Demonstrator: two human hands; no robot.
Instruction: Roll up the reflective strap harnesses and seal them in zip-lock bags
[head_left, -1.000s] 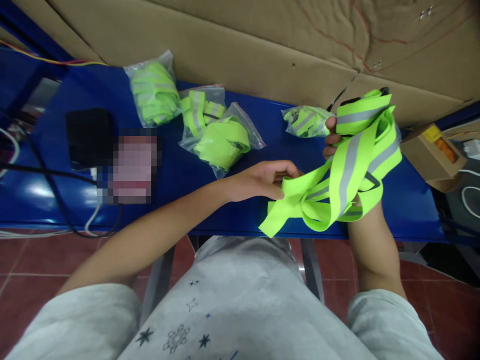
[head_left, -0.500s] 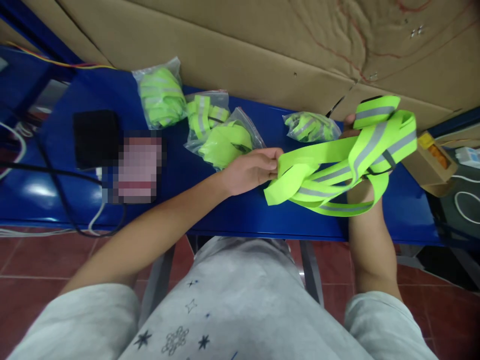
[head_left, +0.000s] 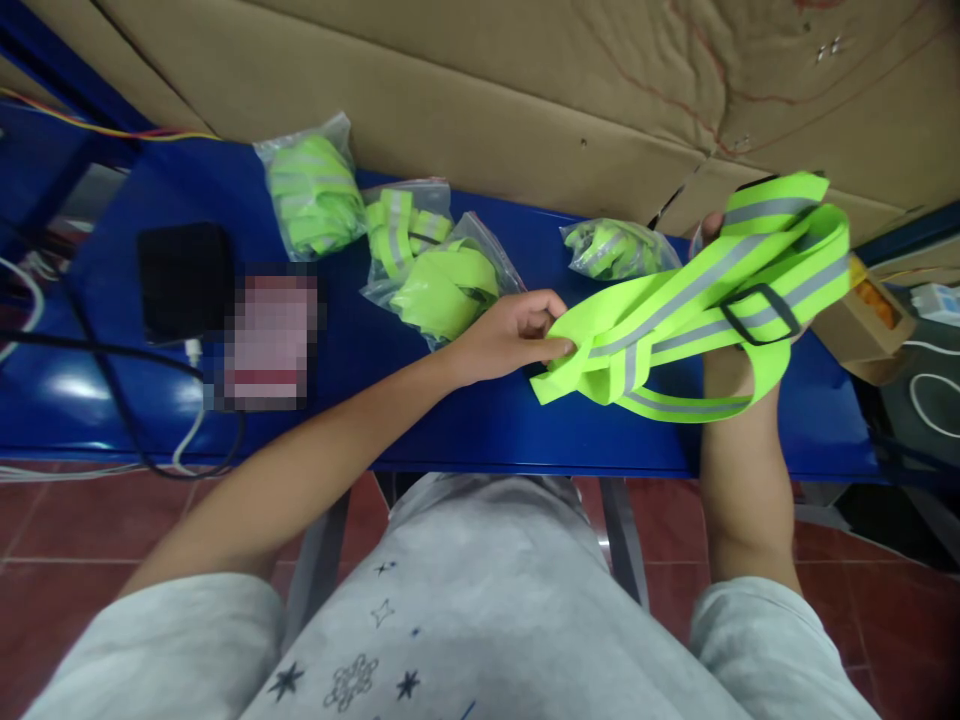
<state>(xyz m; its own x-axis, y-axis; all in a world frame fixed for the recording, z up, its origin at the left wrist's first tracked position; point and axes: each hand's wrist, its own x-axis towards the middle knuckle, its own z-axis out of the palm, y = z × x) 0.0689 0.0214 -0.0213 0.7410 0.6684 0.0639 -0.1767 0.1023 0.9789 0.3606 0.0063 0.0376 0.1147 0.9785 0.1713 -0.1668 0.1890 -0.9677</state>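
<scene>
Looped bands of a neon-yellow reflective strap [head_left: 697,290] with a grey stripe stretch between my two hands above the blue table. My left hand [head_left: 514,340] pinches the strap's left end between thumb and fingers. At the right end, the loops drape over my right hand [head_left: 711,230], which grips them; most of that hand is hidden behind the strap, with only some fingertips showing. A black slide buckle [head_left: 784,308] faces up on one band near the right hand. Beside my left hand lies a clear bag [head_left: 448,290] with a similar yellow strap inside.
More bagged straps lie along the back: one bag [head_left: 315,195] at left, another bag [head_left: 405,230] beside it, a smaller bag [head_left: 619,250] at right. A black box [head_left: 184,280], a blurred pink item [head_left: 270,335] and cables occupy the left. A cardboard box [head_left: 862,320] stands right.
The right end of the strap has risen slightly and moved right. Its buckle has turned to face up. My left thumb now lies over the strap's end, and the bands run closer together.
</scene>
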